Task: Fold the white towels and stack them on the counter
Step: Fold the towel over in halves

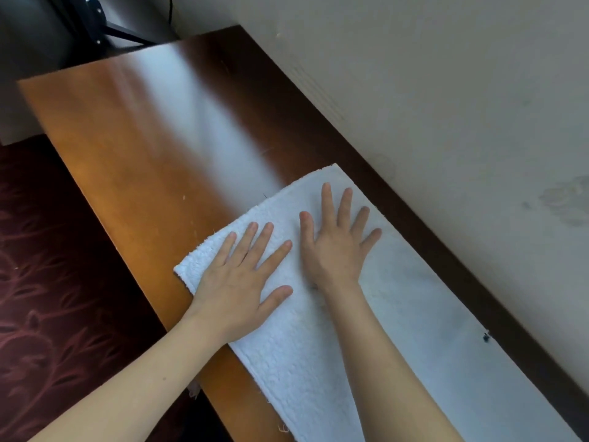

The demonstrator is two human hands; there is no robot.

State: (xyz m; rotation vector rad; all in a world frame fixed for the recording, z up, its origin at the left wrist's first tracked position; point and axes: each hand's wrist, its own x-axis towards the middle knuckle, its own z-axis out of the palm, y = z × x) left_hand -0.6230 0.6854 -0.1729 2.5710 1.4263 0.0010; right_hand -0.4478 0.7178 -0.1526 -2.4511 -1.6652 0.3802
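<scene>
Both hands lie flat on the white towel (pixel 414 314), palms down. My left hand (pixel 237 282) has its fingers straight and slightly fanned, its heel sitting at the towel's left edge, where the cloth meets bare wood. My right hand (pixel 334 247) rests just beside it, a little farther in, with fingers spread wide and straight; neither hand grips or pinches anything. The two hands are close but apart, the left fingertips pointing toward the right thumb. The towel is laid out as a long strip on the wooden counter (pixel 134 129), running from a squared end just beyond my fingertips back toward me and out of view at the near right. Its fluffy left edge looks doubled, though I cannot tell how many layers there are. A small dark mark (pixel 485 337) sits on its right edge. The counter's glossy orange-brown top stretches away to the far left, with a dark strip along the pale wall (pixel 446 90) on the right. Dark red patterned carpet (pixel 47 266) covers the floor to the left, and a black stand (pixel 95 23) shows at the far left corner.
</scene>
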